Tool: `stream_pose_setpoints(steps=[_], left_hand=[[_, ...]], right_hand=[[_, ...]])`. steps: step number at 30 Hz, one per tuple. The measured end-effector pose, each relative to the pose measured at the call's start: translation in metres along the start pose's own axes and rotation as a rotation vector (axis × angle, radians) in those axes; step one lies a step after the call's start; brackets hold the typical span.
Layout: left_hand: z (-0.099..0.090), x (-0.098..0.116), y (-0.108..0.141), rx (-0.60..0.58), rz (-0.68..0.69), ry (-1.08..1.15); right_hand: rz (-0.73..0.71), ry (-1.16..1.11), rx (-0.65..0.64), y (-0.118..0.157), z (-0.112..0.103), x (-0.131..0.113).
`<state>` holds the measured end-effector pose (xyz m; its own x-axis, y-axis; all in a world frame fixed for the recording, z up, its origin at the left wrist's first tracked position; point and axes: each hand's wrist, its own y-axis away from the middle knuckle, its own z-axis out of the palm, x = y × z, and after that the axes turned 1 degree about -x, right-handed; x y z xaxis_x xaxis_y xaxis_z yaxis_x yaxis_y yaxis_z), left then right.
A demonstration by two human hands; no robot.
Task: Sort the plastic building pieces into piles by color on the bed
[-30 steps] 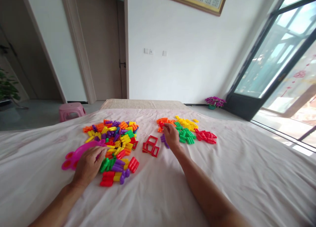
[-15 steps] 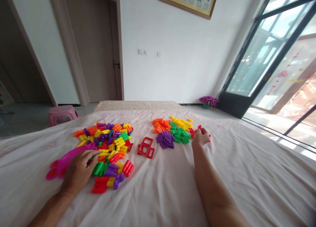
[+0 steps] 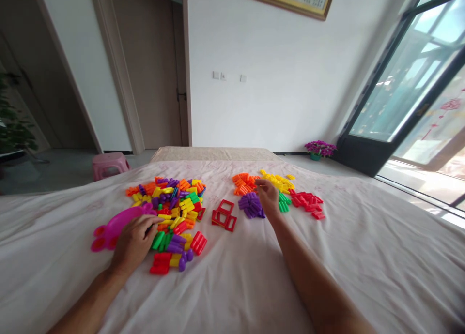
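My left hand [image 3: 135, 239] rests at the near left side of a mixed pile of plastic building blocks [image 3: 176, 203], its fingers curled at a yellow piece. Whatever lies inside those fingers is hidden. My right hand [image 3: 269, 198] is over the sorted heaps, fingers drawn together; I cannot make out anything in them. Around it lie orange blocks [image 3: 244, 184], purple blocks [image 3: 251, 205], yellow blocks [image 3: 278, 182] and partly covered green blocks [image 3: 284, 202]. Red blocks [image 3: 308, 201] lie to its right.
A pink animal-shaped tray [image 3: 123, 223] lies beside my left hand. Red square frames [image 3: 220, 220] sit between the mixed pile and the sorted heaps. A wrinkled cloth [image 3: 232, 285] covers the surface. Beyond it stand a pink stool [image 3: 110, 167] and a potted flower [image 3: 319, 149].
My right hand has moved left from the red blocks to above the green and orange ones, uncovering the red heap. My left hand stays by the mixed pile. The view has shifted slightly left.
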<state>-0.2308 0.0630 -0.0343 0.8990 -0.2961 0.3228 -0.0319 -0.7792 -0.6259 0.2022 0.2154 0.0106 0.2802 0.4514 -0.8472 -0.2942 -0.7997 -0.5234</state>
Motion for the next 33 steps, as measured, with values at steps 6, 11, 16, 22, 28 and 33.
stream_pose_setpoints(steps=[6, 11, 16, 22, 28, 33], left_hand=[[-0.002, 0.006, -0.001, 0.012, 0.006, -0.004], [-0.004, 0.010, -0.002, 0.014, 0.012, 0.014], [-0.005, 0.011, -0.002, 0.004, 0.011, 0.005], [-0.005, 0.009, -0.001, -0.008, 0.007, -0.004], [0.001, -0.003, 0.002, -0.025, 0.026, -0.010], [0.006, -0.011, 0.004, -0.015, 0.058, -0.007]], right_hand=[[-0.211, -0.007, -0.804, 0.067, 0.047, -0.070], [-0.394, 0.115, -1.149, 0.105, 0.057, -0.089], [-0.423, 0.244, -1.177, 0.116, 0.062, -0.083], [-0.156, 0.113, -0.898, 0.098, 0.060, -0.075], [-0.032, 0.062, -0.159, 0.036, 0.030, -0.049], [0.089, 0.222, 0.256, -0.015, -0.025, -0.008]])
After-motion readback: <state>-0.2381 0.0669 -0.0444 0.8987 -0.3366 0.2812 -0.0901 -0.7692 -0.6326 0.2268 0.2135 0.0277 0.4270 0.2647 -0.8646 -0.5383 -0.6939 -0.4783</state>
